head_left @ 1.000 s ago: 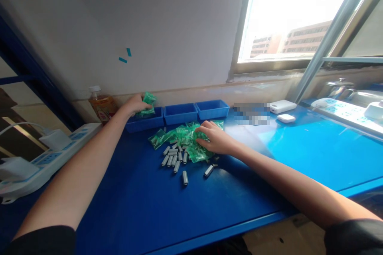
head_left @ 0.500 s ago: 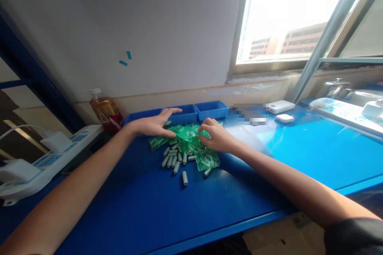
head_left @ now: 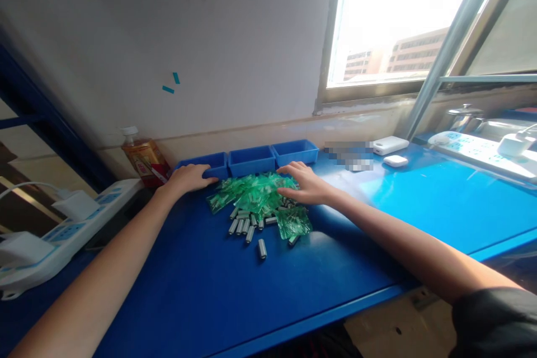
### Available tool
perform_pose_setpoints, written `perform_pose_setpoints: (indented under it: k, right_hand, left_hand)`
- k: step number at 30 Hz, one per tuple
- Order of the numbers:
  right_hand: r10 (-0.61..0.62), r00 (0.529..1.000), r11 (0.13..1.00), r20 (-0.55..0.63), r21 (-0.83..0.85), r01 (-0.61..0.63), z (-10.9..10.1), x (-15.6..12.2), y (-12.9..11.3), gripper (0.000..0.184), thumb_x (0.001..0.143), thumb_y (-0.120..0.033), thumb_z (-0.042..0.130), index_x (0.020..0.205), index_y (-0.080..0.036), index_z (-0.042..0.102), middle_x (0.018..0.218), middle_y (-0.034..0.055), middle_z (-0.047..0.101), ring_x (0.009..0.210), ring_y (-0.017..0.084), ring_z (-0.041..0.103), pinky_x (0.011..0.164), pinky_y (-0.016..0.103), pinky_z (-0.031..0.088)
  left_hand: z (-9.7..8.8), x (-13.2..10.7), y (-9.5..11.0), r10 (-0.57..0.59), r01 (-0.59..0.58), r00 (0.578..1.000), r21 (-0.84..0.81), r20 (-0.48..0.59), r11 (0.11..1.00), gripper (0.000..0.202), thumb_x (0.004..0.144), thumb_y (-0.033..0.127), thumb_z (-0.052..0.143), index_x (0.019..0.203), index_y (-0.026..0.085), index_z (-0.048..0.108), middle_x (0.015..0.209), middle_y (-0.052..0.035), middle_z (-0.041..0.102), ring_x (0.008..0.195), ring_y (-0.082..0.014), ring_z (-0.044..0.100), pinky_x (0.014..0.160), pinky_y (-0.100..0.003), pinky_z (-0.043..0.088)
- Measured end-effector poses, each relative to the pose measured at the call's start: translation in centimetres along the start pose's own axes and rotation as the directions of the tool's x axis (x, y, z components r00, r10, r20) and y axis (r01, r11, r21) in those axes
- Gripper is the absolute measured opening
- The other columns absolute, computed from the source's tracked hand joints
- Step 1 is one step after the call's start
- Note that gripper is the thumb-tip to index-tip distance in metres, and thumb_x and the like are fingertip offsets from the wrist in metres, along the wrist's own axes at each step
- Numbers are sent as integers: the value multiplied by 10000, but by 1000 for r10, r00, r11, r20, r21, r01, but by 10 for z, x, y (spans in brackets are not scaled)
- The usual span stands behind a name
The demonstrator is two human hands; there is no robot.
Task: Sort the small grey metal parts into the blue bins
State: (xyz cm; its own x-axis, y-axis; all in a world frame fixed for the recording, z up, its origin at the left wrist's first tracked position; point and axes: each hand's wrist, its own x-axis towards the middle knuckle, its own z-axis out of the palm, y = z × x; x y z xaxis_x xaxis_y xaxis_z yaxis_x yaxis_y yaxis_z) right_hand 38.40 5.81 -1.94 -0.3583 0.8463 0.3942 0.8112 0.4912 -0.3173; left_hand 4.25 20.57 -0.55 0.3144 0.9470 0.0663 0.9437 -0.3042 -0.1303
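Note:
A pile of small green plastic bags (head_left: pixel 255 190) lies on the blue table (head_left: pixel 201 291), with loose metal hex-shaped pieces (head_left: pixel 262 248) among them and in front. At the pile's left, my left hand (head_left: pixel 188 178) is at the front of the leftmost blue bin (head_left: pixel 218 158); its thumb and fingers are apart, and any contact with the bin is unclear. My right hand (head_left: pixel 308 184) hovers over or rests at the pile's right side, fingers and thumb spread with nothing visible between them. Behind the pile stand the middle bin (head_left: pixel 251 166) and right bin (head_left: pixel 296 158).
A bottle of amber drink (head_left: pixel 145 158) stands at the back left, beside a white power strip (head_left: pixel 88 221) with plugs. Toward the back right are a white box-like device (head_left: pixel 390 145), a small white case (head_left: pixel 395 161) and another power strip (head_left: pixel 478 148).
My left hand has moved left from above the green bags to the leftmost bin. My right hand has shifted slightly right, its fingers opening wider. The bags look flatter.

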Motion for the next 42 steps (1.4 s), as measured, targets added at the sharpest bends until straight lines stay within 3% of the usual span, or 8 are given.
perform_pose_setpoints:
  k: [3,8,14,18,27,31,36,42]
  right_hand:
    - [74,997,997,-31,0,-74,-1,1,12,508,904,-551,433,1279,-215,501,1238,97,541,1201,280,431,1027,485,298]
    - [138,984,990,115,-53,-133,10,14,21,598,921,-603,330,1374,-226,437,1298,133,493,1218,305,448,1029,489,312]
    - [49,953,998,299,22,-58,18,33,1,722,816,-732,420,1418,-335,378,1388,112,415,1280,348,396,1054,525,296]
    - [43,944,999,328,8,-48,19,23,-8,755,796,-763,407,1416,-333,389,1449,120,354,1326,380,330,1075,555,250]
    - [4,957,1000,289,24,-11,14,0,-17,719,816,-730,421,1401,-312,417,1401,137,408,1292,367,369,1058,559,270]
    - [-2,957,998,290,65,-18,12,2,-13,659,822,-679,481,1380,-330,439,1407,127,395,1297,357,371,1058,567,272]
    - [39,999,983,33,177,-45,12,7,-14,439,870,-538,521,1197,-255,598,1265,101,511,1209,263,463,1007,442,376]
    - [56,962,996,-267,-51,-73,14,26,3,291,894,-322,527,1129,-168,606,986,81,657,962,227,578,856,341,412]
  left_hand:
    - [-12,-7,5,73,-85,987,-78,-144,993,570,765,594,529,1210,243,587,1177,-117,639,1071,-363,575,854,-445,446]
    - [-20,-35,44,160,-277,824,-140,-543,951,419,866,491,462,1144,205,592,1149,-103,604,1114,-293,520,1001,-440,365]
    - [15,-71,89,287,-377,913,-327,-291,867,551,903,572,368,1340,251,463,1371,-94,476,1269,-298,416,1039,-475,351]
    - [20,-87,98,305,-381,920,-382,-246,842,578,881,583,415,1346,242,456,1391,-100,461,1294,-299,395,1069,-490,326]
    - [-5,-96,93,363,-465,885,-516,-293,719,397,864,443,503,1177,237,636,1202,-43,649,1102,-239,589,997,-364,442]
    - [-8,-98,84,268,-484,816,-351,-513,802,298,898,316,463,1039,250,717,1072,-57,654,1034,-235,571,960,-398,449]
    - [-20,-109,92,179,-422,640,-148,-747,894,268,905,248,497,1059,274,715,816,-37,467,733,-154,475,701,-293,473]
    - [-19,-121,106,315,-545,615,-101,-723,832,302,922,192,469,1146,243,665,864,-21,447,597,-81,428,551,-208,416]
